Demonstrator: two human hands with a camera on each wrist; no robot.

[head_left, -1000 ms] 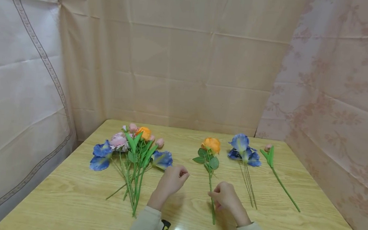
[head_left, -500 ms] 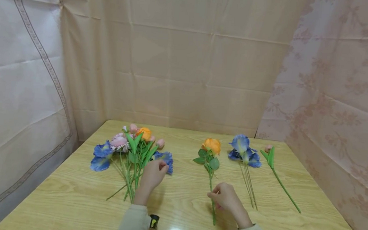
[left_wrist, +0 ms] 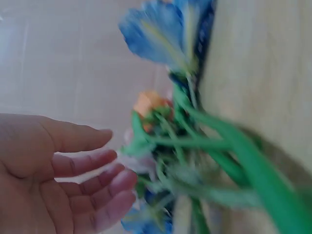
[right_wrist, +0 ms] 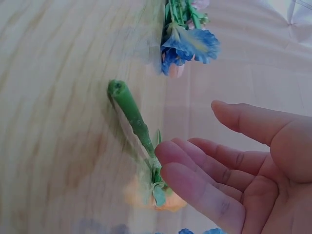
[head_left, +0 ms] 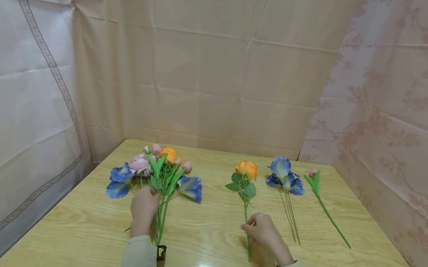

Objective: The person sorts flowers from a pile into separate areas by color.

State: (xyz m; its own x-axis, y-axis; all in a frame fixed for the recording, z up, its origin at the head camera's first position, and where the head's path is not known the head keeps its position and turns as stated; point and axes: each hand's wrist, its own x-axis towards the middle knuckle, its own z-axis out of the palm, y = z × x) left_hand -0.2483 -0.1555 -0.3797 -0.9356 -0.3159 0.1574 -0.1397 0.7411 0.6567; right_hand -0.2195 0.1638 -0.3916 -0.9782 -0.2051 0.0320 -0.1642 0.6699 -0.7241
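Note:
A loose bunch of flowers lies at the left of the table, with blue irises, a pink peony, an orange bloom and pink tulip buds. My left hand hovers over its stems; in the left wrist view the fingers are loosely bent and hold nothing. A single orange flower with green leaves lies in the middle, its stem toward me. Above that stem is my right hand; the right wrist view shows its relaxed fingers apart from the thumb, with nothing gripped. Whether a fingertip touches the stem I cannot tell.
Blue irises on thin stems lie right of the orange flower. Farther right is a single pink tulip with a curved green stem. The wooden table is bounded by a beige curtain behind and cloths at both sides.
My left hand has moved left, from beside the right-hand iris of the bunch to over the bunch's stems. The right hand stays nearly in place, and the flowers lie as before.

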